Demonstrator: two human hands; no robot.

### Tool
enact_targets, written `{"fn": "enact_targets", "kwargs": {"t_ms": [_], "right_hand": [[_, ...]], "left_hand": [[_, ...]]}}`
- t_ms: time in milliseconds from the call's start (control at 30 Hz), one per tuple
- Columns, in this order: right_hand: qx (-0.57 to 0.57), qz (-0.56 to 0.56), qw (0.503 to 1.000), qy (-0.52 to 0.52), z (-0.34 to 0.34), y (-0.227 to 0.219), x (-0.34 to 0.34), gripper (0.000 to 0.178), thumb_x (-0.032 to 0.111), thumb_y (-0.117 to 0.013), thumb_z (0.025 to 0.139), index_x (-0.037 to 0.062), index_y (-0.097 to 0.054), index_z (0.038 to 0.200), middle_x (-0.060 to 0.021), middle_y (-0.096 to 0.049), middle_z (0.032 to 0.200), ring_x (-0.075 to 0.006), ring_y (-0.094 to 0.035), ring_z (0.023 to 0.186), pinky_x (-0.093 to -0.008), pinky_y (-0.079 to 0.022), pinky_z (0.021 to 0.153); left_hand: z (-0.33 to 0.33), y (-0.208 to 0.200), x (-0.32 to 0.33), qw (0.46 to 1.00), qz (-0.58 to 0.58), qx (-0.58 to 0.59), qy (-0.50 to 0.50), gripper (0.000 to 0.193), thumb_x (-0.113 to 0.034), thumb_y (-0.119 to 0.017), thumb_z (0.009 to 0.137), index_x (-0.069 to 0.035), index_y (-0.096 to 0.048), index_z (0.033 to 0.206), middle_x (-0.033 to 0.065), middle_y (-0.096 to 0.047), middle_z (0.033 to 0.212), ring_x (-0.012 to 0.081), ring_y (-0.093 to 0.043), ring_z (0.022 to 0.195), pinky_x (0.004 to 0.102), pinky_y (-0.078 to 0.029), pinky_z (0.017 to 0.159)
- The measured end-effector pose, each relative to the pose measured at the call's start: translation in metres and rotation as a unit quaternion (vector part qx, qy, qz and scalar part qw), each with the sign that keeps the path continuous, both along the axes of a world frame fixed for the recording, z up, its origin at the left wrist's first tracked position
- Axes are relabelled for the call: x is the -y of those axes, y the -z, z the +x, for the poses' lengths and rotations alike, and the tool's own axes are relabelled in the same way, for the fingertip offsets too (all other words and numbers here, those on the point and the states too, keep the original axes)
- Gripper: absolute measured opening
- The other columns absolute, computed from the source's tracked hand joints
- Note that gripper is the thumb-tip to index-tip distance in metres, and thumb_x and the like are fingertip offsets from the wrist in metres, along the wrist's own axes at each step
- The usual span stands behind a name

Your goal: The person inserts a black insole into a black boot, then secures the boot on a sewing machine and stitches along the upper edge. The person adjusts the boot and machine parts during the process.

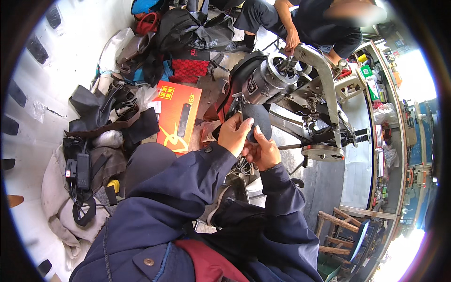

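Note:
Both my hands grip a dark grey, rounded piece of textured fabric point(258, 121) at the head of a hand-cranked sewing machine point(268, 81). My left hand point(235, 134) pinches its left edge, thumb on top. On its lower right edge, my right hand point(264, 151) presses with the thumb while the fingers curl beneath. Whether the fabric lies under the needle is hidden. A black and red item point(224, 107), its kind unclear, hangs against the machine just left of the fabric.
Left of the machine lies an orange-red box point(180, 117) beside heaped dark leather scraps point(96, 110). Another person point(312, 28) sits beyond the machine. A cluttered shelf point(383, 122) runs along the right, with a wooden stool point(345, 235) near it.

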State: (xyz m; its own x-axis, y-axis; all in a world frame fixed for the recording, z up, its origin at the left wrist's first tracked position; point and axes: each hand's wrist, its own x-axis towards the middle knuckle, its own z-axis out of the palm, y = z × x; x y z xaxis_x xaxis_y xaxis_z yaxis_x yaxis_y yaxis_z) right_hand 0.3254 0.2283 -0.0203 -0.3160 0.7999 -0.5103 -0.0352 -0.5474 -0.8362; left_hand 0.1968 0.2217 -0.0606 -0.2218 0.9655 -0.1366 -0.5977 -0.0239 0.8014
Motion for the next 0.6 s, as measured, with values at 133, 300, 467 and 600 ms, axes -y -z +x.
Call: {"fn": "enact_targets", "kwargs": {"t_ms": [133,300,467,600], "right_hand": [[0.302,0.134,0.940,-0.081,0.021,-0.024,-0.003,0.057,0.048,-0.063,0.096,-0.0023,-0.071,0.072,-0.0079,-0.064,0.058,-0.0116,-0.056,0.045,-0.0251,-0.043,0.045],[0.295,0.362,0.874,0.131,0.028,-0.045,-0.008,0.024,0.022,-0.072,0.092,-0.0015,-0.072,0.089,-0.0027,-0.064,0.064,-0.0082,-0.058,0.061,-0.0257,-0.046,0.056],[0.347,0.589,0.729,0.039,-0.007,-0.045,-0.021,0.034,0.008,-0.067,0.087,-0.0059,-0.065,0.118,-0.0227,-0.065,0.116,-0.0358,-0.063,0.108,-0.0388,-0.046,0.097],[0.390,0.555,0.730,0.086,-0.031,-0.032,-0.037,0.030,0.018,-0.070,0.091,-0.0059,-0.067,0.109,-0.0242,-0.067,0.107,-0.0390,-0.064,0.099,-0.0419,-0.049,0.089]], "left_hand": [[-0.004,0.002,0.004,0.997,0.009,-0.075,0.011,0.022,-0.022,-0.064,0.098,-0.001,-0.063,0.092,-0.0004,-0.063,0.079,0.0058,-0.053,0.076,0.0269,-0.045,0.070],[-0.004,0.002,0.008,0.992,-0.021,-0.121,0.020,0.026,-0.025,-0.064,0.098,-0.001,-0.062,0.089,-0.0010,-0.060,0.077,0.0068,-0.050,0.071,0.0267,-0.043,0.065],[-0.004,0.000,0.008,0.992,-0.026,-0.124,0.024,0.029,-0.026,-0.063,0.099,-0.003,-0.058,0.084,-0.0026,-0.053,0.071,0.0063,-0.047,0.066,0.0264,-0.041,0.059],[-0.004,0.000,0.009,0.994,-0.019,-0.107,0.022,0.025,-0.026,-0.063,0.099,-0.004,-0.059,0.087,-0.0038,-0.052,0.070,0.0045,-0.046,0.062,0.0240,-0.040,0.054]]}}
